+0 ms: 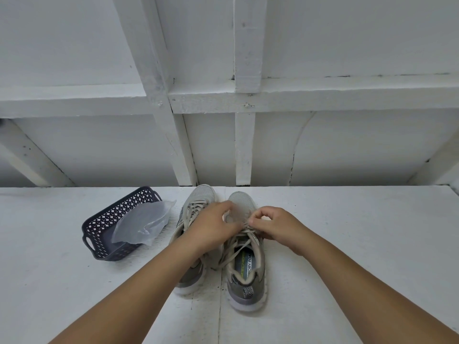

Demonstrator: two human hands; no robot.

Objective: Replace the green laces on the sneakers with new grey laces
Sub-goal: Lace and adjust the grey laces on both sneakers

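Two grey sneakers stand side by side on the white surface, toes pointing away from me. The left sneaker [197,198] carries grey laces and is partly hidden by my left forearm. On the right sneaker [246,276], grey laces [237,247] run loosely across the tongue. My left hand [213,227] and my right hand [275,224] both sit over the right sneaker's upper eyelets, fingers curled and pinching the laces there. No green laces are visible.
A dark latticed plastic basket [99,224] lies to the left of the shoes, with a crumpled clear plastic bag [144,222] spilling out of it. A white panelled wall [243,145] rises directly behind the shoes.
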